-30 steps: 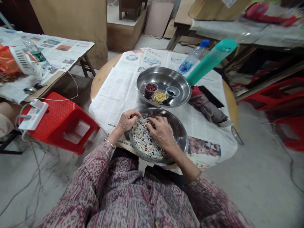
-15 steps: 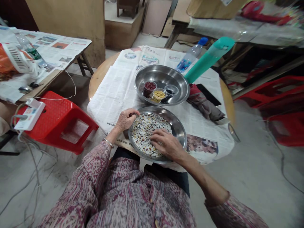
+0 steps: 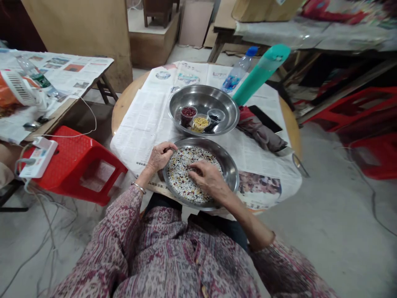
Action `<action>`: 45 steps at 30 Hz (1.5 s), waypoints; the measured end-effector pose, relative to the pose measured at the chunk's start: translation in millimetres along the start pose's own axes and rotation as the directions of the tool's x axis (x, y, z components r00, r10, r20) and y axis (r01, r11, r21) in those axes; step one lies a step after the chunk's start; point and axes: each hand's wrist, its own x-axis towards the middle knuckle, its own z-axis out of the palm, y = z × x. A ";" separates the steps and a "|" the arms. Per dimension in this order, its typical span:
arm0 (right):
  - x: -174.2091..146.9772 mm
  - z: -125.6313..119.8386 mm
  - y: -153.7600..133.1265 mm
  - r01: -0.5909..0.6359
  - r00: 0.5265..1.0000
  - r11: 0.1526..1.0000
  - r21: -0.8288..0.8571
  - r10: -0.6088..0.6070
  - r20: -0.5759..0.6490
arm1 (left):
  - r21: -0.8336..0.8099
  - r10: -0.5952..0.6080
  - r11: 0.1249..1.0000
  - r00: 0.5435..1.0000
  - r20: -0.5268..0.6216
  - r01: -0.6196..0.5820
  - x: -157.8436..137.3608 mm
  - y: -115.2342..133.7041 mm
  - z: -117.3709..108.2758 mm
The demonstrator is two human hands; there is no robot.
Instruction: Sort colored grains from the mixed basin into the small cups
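Round basin (image 3: 228, 160) opens upward, left hand (image 3: 159, 156) gripping it, right hand (image 3: 209, 179) curled over grains (image 3: 181, 176), grip unclear

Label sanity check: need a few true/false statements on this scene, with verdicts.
1. The far bowl holds three cups. True.
2. The left hand is inside the far bowl. False: it is at the rim of the near bowl.
3. The right hand is at the mixed grains in the near bowl. True.
4. The blue-capped bottle is in the near bowl. False: it is on the newspaper-covered table.
5. A bracelet circles the left wrist. True.
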 end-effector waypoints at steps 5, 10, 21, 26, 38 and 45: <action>-23.4 -2.6 -28.4 0.129 0.974 0.981 0.146 -0.153 0.168 | 0.006 0.019 1.000 1.000 -0.012 -0.019 -0.3 -0.6 -0.1; -37.0 -0.6 -39.2 0.145 0.940 0.977 0.159 -0.186 0.287 | 0.004 0.027 1.000 1.000 -0.013 -0.027 -0.2 -2.6 0.7; 0.8 -15.7 22.6 -0.006 0.987 0.986 -0.167 -0.021 -0.161 | 0.004 0.041 0.999 0.999 -0.008 -0.041 -0.2 -4.2 1.4; 8.2 -16.1 28.2 -0.105 0.985 0.964 -0.242 0.068 -0.157 | 0.003 0.033 0.999 0.999 -0.003 -0.033 -1.0 -2.0 0.8; 0.7 10.5 -35.3 -0.083 0.987 0.963 0.255 0.044 0.155 | 0.011 0.035 0.999 0.999 0.005 -0.035 -1.6 2.0 0.2; 4.9 21.8 -38.6 0.267 0.946 0.961 0.077 -0.276 0.170 | 0.022 0.036 0.999 0.999 0.001 -0.036 -1.5 1.8 0.4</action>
